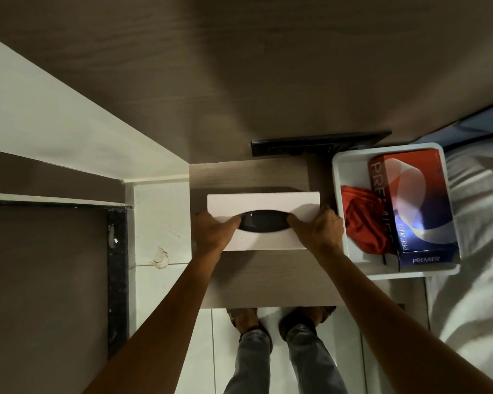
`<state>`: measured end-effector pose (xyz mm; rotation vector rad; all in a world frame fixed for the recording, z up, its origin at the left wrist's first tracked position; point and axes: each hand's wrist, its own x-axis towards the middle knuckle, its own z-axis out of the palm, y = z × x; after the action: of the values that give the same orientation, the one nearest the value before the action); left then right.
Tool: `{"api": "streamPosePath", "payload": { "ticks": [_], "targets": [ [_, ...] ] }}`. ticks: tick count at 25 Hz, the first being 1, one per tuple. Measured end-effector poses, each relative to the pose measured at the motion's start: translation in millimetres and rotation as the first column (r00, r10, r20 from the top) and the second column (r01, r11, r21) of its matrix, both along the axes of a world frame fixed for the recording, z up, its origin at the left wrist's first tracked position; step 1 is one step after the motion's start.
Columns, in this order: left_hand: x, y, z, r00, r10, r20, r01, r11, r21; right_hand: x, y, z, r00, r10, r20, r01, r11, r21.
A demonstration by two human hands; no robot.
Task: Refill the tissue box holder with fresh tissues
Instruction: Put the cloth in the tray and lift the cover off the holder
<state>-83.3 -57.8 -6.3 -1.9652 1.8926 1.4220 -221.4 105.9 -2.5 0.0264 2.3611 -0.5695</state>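
— What is the counter (268, 274) made of?
— Pale wood grain, matt, like the wall panel (239, 66) behind it.
— And the tissue box holder (268, 200)?
— Smooth, matt white, with a glossy dark oval slot (264, 224).
— The tray (336, 172)?
— White plastic, slightly shiny. In it lie a glossy printed cardboard tissue box (410, 206) and crumpled red cloth (362, 220).
— The floor (160, 211)?
— Glossy white tiles.

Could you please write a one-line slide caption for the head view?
Both hands, left and right, grip a white rectangular tissue box holder on a wooden bedside shelf.
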Motion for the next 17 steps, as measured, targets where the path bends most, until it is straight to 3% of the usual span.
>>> {"api": "streamPosePath", "payload": {
  "ticks": [9,17],
  "targets": [
    [24,19,20,1.0,0.007,-0.014,-0.008,0.997,-0.07,20,29,23,0.998,0.046,-0.034,-0.047,0.997,-0.054],
    [110,91,41,0.99,-0.064,0.128,0.051,0.994,0.096,102,115,37,0.993,-0.016,0.117,0.022,0.998,-0.051]
  ]
}}
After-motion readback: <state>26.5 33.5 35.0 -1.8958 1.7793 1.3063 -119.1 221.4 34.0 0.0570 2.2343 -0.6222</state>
